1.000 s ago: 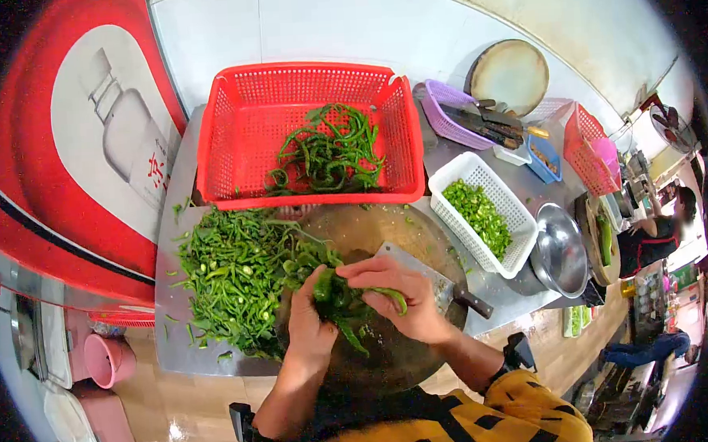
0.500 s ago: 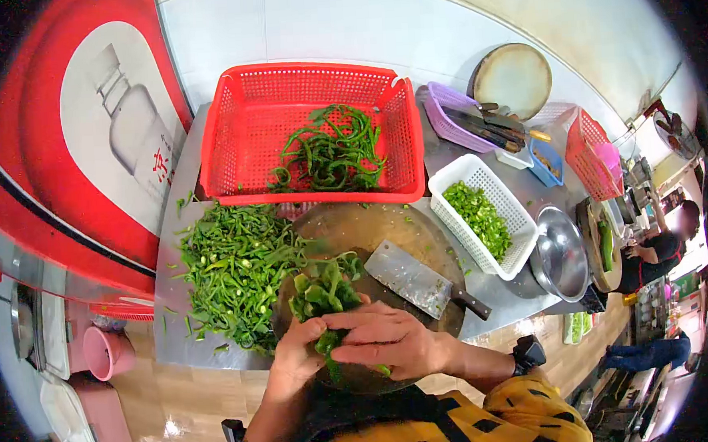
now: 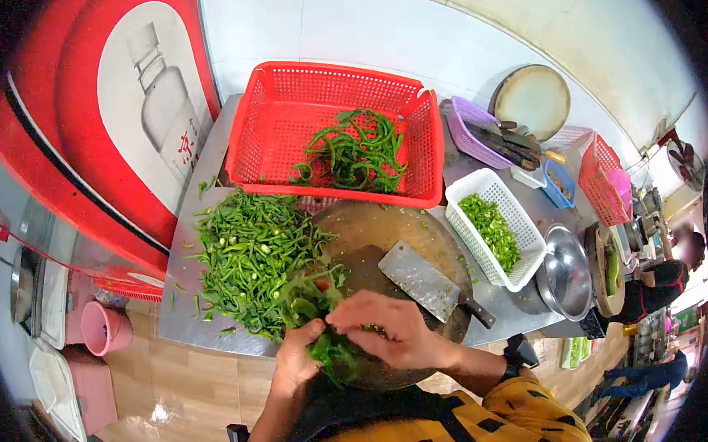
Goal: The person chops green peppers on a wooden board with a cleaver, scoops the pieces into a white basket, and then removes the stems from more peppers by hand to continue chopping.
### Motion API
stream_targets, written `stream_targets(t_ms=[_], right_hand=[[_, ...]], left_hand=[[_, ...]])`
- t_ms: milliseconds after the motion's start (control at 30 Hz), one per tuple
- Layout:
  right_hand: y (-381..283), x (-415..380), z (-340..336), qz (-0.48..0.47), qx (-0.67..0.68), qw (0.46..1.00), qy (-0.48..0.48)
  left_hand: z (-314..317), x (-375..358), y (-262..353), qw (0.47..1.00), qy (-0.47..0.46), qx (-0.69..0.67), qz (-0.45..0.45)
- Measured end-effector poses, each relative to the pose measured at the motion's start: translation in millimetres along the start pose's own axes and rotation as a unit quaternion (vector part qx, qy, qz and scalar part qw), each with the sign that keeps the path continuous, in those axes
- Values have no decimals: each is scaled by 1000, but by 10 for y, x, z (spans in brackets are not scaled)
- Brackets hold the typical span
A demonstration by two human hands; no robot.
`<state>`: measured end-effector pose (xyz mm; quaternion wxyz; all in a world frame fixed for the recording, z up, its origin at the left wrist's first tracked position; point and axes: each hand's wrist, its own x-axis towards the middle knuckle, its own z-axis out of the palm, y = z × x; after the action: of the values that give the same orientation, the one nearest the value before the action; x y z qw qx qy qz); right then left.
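Observation:
My left hand (image 3: 298, 353) is closed around a bunch of leafy green chili peppers (image 3: 333, 356), held over the near edge of a round wooden chopping board (image 3: 362, 224). Slightly blurred, my right hand (image 3: 392, 327) bends over the same bunch with its fingertips close to my left thumb. Bits of green show under its fingers. Left of the board spreads a big heap of green chili peppers (image 3: 252, 258). A cleaver (image 3: 423, 280) lies flat on the board, its handle toward the near right.
Behind the board stands a red basket (image 3: 259, 166) with long green peppers (image 3: 358, 153). To the right are a white basket (image 3: 525, 268) of chopped green pieces, a steel bowl (image 3: 563, 278) and a purple basket (image 3: 468, 139) with knives. Another person (image 3: 654, 285) stands far right.
My right hand has lifted a little from the bunch and its fingers have shifted. The bunch sits slightly further left against the board. The whole view has moved, with the table appearing further right.

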<state>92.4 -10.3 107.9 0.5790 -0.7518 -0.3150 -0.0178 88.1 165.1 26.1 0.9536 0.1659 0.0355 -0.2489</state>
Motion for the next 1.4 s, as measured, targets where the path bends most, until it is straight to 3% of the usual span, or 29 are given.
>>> stream_targets(t_ms=[67, 133, 200, 267, 333, 400, 467, 533, 733, 767, 800, 867, 967, 1067, 1100, 1200, 1333, 1400], right_hand=[[46, 48, 80, 4, -30, 999, 41], [88, 71, 204, 110, 1, 982, 154], [71, 93, 261, 151, 29, 972, 178], [85, 106, 278, -32, -132, 982, 133], [168, 55, 296, -58, -112, 984, 122], [183, 26, 290, -72, -114, 988, 75], [180, 14, 252, -67, -114, 990, 54], [161, -16, 208, -57, -111, 992, 12], [18, 73, 60, -55, -101, 993, 20], [-57, 162, 0, -149, -208, 966, -22], [-78, 174, 10, -150, -207, 966, -23], [-97, 174, 42, -158, -278, 945, -74], [-47, 176, 91, -174, -285, 941, -58], [5, 104, 118, -156, -261, 947, -103], [11, 110, 139, -153, -242, 954, -90], [33, 72, 187, -159, -273, 945, -87], [27, 102, 176, -122, -217, 961, -120], [70, 126, 177, -88, -147, 978, -115]], left_hand=[[86, -22, 9, 982, 70, 173, 1], [254, -108, 72, 867, 66, 494, 25], [233, -147, 37, 955, 151, 233, -104], [134, -145, 10, 967, 98, 224, -76], [127, -175, -30, 988, 146, 45, 6], [-105, -238, -2, 983, 155, 95, -22], [-128, -247, 17, 937, 176, 301, -30], [-117, -241, 47, 944, 147, 295, -34], [22, -154, 85, 971, 148, 177, -55], [67, -156, 90, 967, 166, 185, -63], [112, -158, 95, 962, 183, 191, -71], [138, -183, 93, 965, 157, 196, -75], [0, -180, 69, 959, 112, 240, -95], [-2, -185, 77, 966, 52, 240, -76], [71, -235, 85, 969, 115, 208, -71], [119, -254, 168, 974, 144, 169, -35], [-21, -230, 226, 969, -15, 244, 43], [-2, -232, 258, 978, 100, 178, -38]])
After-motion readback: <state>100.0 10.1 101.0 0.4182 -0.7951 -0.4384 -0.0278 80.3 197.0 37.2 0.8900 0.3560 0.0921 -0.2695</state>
